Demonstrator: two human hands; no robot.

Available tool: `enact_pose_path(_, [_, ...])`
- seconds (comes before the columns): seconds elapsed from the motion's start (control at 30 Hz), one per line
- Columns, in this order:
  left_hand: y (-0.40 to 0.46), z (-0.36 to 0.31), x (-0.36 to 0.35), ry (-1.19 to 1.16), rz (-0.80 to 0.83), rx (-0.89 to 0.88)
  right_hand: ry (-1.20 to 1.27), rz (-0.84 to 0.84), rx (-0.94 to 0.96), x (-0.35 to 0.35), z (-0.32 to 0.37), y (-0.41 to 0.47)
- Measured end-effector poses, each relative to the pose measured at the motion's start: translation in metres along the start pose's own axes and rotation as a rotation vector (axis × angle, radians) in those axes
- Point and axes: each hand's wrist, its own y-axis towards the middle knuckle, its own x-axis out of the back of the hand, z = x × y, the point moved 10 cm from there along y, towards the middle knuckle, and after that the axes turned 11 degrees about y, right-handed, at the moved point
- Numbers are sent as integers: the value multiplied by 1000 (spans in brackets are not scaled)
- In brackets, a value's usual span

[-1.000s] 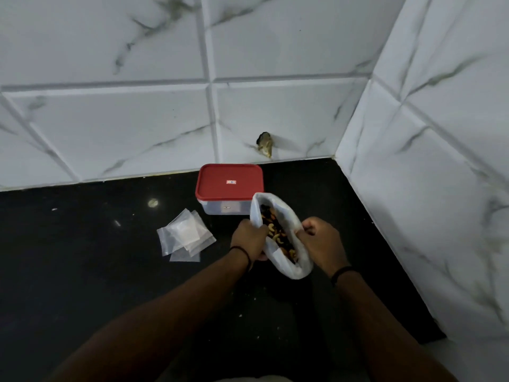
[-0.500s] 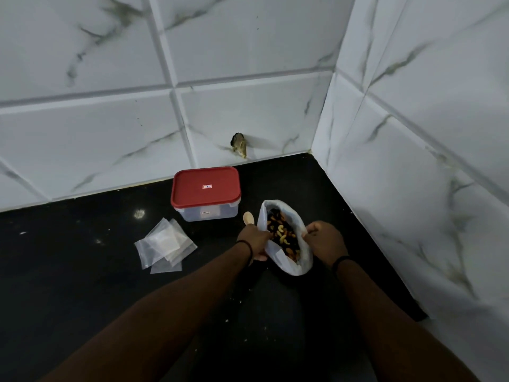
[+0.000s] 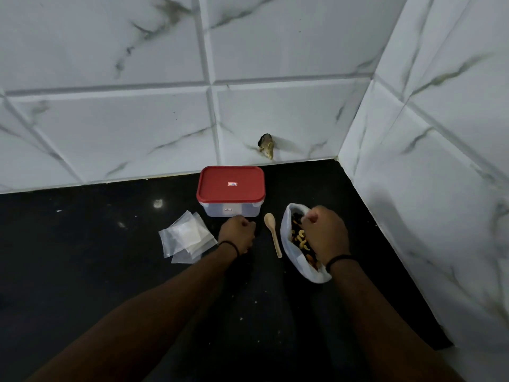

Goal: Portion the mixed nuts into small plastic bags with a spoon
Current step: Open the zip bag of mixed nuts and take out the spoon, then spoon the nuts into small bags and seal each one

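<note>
A white plastic bag of mixed nuts [image 3: 286, 238] lies open on the black counter, with cashews and dark pieces [image 3: 299, 239] showing inside. My right hand [image 3: 325, 235] pinches the bag's far right rim and covers part of its mouth. A small wooden spoon [image 3: 273, 233] lies on the counter just left of the bag, untouched. My left hand [image 3: 237, 234] rests left of the spoon with fingers curled, holding nothing. A loose pile of small clear plastic bags [image 3: 186, 238] lies just left of that hand.
A clear container with a red lid [image 3: 230, 184] stands shut behind the spoon, near the back wall. White marble-look tiled walls [image 3: 429, 188] meet in a corner at the right. A small dark object [image 3: 266, 146] sticks out of the back wall.
My left hand has let go of the nut bag and moved left toward the small bags, uncovering the spoon. My right hand still holds the bag's rim.
</note>
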Motion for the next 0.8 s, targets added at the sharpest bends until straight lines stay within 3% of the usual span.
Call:
enact_pose_path(0.1, [0,23,32,-63,-98,25,46,106,72,-33,24,-3])
enact_pose_path(0.17, [-2,39,47,-74,-126,45,-48,222,11,-64,25,-5])
enact_pose_path(0.27, [-6,54,54,-56,-100,57,-95,285,-131,-98,15,-9])
enact_pose_path(0.4, [-10,63,50,-55,-51,56,-362,406,-136,-116,15,-19])
enact_pose_path(0.63, [-11,52,29,-33,36,22,-334,415,-222,-124,8,-25])
enact_pose_path(0.8, [-7,38,2,-44,120,16,-78,260,-144,-90,22,-18])
